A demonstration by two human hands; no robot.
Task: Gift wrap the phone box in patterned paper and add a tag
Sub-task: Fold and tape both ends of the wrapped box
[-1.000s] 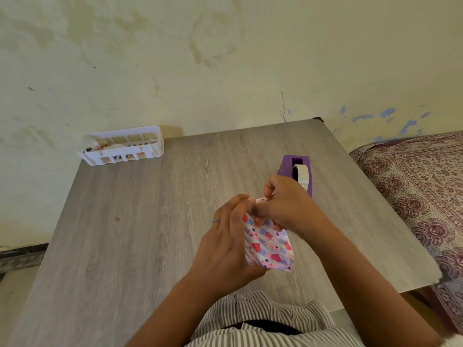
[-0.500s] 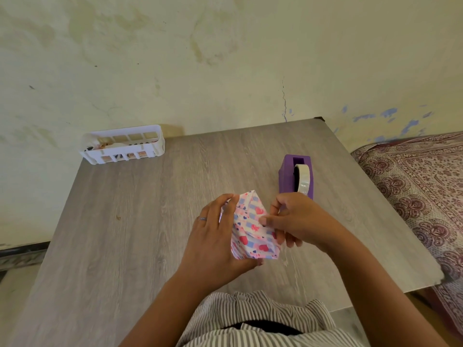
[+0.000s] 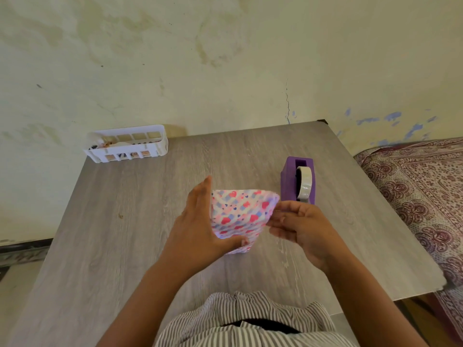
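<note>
The phone box, wrapped in white paper with pink and blue hearts, is held just above the grey wooden table in the middle of the head view. My left hand lies flat along its left side, fingers straight and pointing away, thumb hooked under its near edge. My right hand pinches the paper at the box's right end with curled fingers. The box is slightly blurred.
A purple tape dispenser with a white roll stands just behind my right hand. A white slotted basket with small items sits at the table's far left corner, against the wall. A patterned bedspread lies to the right.
The box has turned from upright to broadside and moved a little away from me. My left hand's fingers straightened along its side; my right hand shifted from the top to the right end.
</note>
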